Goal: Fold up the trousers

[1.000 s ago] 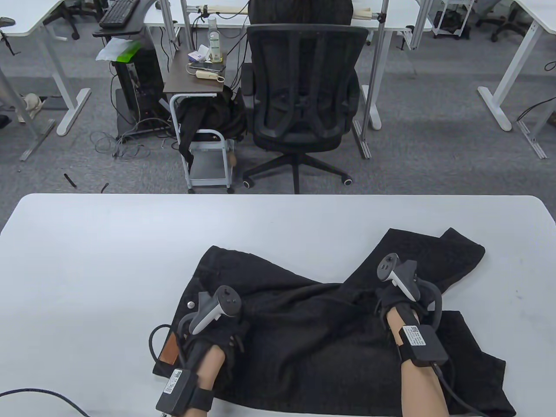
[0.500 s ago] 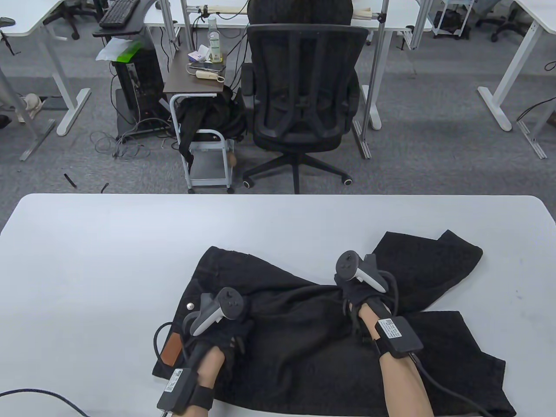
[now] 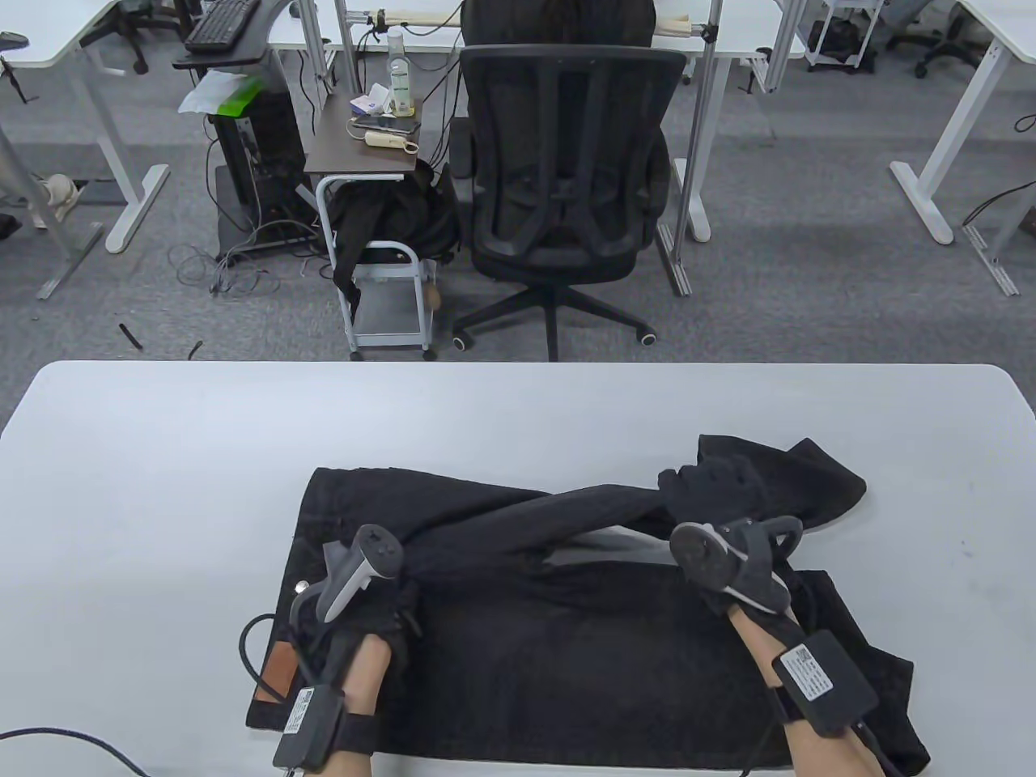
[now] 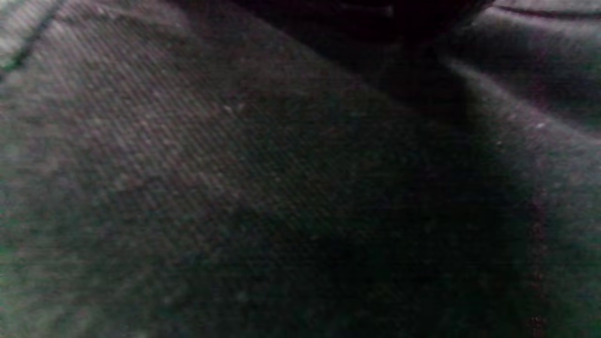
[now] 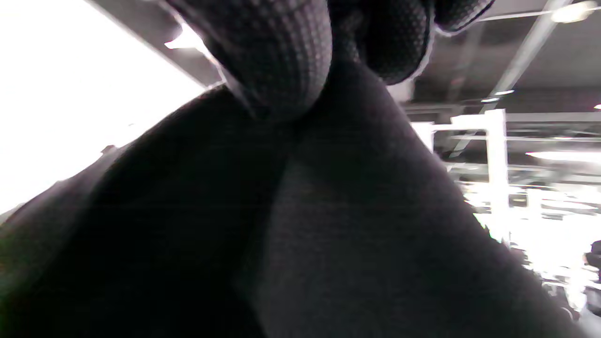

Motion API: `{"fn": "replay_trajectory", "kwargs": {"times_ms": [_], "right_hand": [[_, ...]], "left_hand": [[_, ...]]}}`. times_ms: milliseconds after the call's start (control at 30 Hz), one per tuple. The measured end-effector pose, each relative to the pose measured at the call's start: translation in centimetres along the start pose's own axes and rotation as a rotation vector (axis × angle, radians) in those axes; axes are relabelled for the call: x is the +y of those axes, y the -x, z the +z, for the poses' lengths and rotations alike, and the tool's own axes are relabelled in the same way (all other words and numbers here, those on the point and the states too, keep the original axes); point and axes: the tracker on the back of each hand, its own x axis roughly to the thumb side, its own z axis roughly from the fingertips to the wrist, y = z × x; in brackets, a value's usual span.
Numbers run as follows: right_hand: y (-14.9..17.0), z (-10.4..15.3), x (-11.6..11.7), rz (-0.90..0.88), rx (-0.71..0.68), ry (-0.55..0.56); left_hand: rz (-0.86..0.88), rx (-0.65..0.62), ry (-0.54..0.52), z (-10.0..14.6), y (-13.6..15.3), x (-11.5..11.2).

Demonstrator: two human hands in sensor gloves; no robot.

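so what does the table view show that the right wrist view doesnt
Only the table view shows the whole layout: the black trousers spread on the white table, the left hand on them near the waistband, and the office chair beyond.

Only the right wrist view shows, close up, gloved fingers curled round a bunch of cloth, with ceiling lights behind.

Both show the right hand with its grip on lifted trouser fabric.

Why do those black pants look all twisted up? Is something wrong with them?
Nothing is damaged. The trousers are mid-fold: the right hand grips one lifted leg, stretched taut across to the left hand, so the white table peeks through underneath.
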Motion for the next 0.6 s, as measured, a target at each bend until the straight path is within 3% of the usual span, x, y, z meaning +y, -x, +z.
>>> {"fn": "replay_trajectory", "kwargs": {"times_ms": [133,200,267,367,467,533,600], "right_hand": [[-1.8,4.5,5.2,0.088,-0.112,-0.472],[-2.1,5.5,6.9,0.060,-0.110,-0.616],[-2.0,5.1,6.9,0.026,-0.041,-0.717],[-1.1,2.7,4.9,-0.152,0.063,-0.737],[0.4,-0.4,3.3,-0.327,0.190,-0.538],[1.2,-2.2,4.2,-0.231,0.259,-0.520],[2.1,-3.3,6.1,-0.075,0.393,-0.590]], "left_hand": [[0.024,0.006,0.004,0.0,0.4,0.2],[0.015,0.007,0.004,-0.1,0.3,0.1],[-0.006,0.007,-0.004,-0.1,0.3,0.0],[-0.013,-0.001,-0.025,-0.2,0.2,0.0],[-0.032,-0.033,-0.062,0.0,-0.5,0.1],[-0.028,-0.094,-0.094,0.2,-1.3,0.0],[-0.018,-0.173,-0.103,0.5,-2.2,-0.3]]}}
